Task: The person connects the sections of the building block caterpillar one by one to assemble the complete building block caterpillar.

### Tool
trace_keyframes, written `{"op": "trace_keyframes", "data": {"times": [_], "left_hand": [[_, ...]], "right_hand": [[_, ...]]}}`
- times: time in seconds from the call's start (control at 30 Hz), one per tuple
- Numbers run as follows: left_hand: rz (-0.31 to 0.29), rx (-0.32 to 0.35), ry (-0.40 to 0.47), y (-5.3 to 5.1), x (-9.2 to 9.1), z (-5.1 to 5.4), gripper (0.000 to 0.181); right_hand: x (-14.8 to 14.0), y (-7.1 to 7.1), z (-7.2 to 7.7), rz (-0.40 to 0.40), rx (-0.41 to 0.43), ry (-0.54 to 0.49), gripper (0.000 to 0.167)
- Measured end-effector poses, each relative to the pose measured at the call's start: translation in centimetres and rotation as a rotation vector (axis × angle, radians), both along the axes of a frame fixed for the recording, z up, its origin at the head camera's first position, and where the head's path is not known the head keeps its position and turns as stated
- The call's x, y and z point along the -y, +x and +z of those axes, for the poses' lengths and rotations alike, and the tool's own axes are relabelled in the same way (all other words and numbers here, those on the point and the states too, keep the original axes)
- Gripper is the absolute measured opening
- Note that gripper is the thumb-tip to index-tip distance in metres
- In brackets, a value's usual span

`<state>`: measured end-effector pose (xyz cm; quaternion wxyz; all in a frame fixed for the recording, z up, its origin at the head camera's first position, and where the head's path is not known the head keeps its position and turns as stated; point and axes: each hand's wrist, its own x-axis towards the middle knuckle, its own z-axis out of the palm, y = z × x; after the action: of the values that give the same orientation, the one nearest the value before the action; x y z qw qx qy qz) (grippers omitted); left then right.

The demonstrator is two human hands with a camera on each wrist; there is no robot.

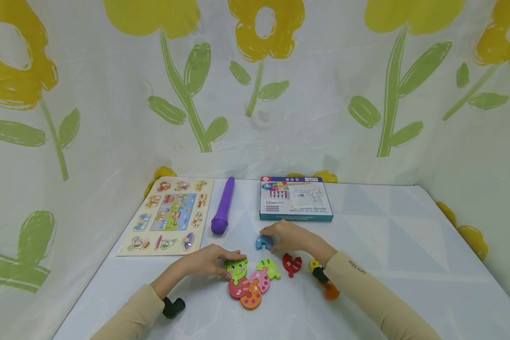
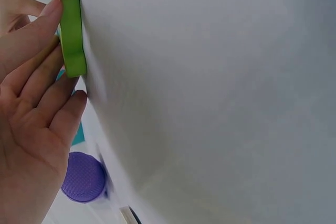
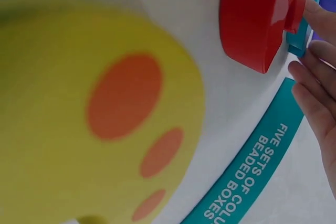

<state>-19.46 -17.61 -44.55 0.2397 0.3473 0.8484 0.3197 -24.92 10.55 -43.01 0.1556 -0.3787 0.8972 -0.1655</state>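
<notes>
My left hand (image 1: 204, 262) holds the green smiling caterpillar-head puzzle piece (image 1: 237, 269) between thumb and fingers; its green edge (image 2: 72, 35) shows in the left wrist view. Joined to the head, a curved chain runs through a red 2 piece (image 1: 237, 289), an orange 3 piece (image 1: 251, 298), a pink 4 piece (image 1: 261, 282) and a light green 5 piece (image 1: 271, 268). Beyond the chain, my right hand (image 1: 290, 236) pinches a blue puzzle piece (image 1: 262, 243), apart from the 5 piece. A loose red piece (image 1: 292, 264) lies just nearer than that hand.
By the right sleeve lie a yellow piece (image 3: 52, 129) with orange spots and an orange piece (image 1: 332, 291), both partly covered. Farther back are a wooden picture puzzle board (image 1: 148, 233), a purple toy microphone (image 1: 223, 208) and a teal-edged box (image 1: 295, 200). A flowered curtain hangs behind.
</notes>
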Motion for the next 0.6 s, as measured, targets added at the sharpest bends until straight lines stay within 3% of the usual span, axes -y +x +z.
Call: {"op": "trace_keyframes", "data": {"times": [0.2, 0.6], "left_hand": [[0.027, 0.002, -0.002, 0.4, 0.3, 0.0, 0.057], [0.06, -0.061, -0.049, 2.2, 1.4, 0.1, 0.055]], "right_hand": [[-0.3, 0.2, 0.1, 0.012, -0.005, -0.012, 0.055], [-0.7, 0.4, 0.4, 0.022, 0.013, -0.033, 0.05]]}}
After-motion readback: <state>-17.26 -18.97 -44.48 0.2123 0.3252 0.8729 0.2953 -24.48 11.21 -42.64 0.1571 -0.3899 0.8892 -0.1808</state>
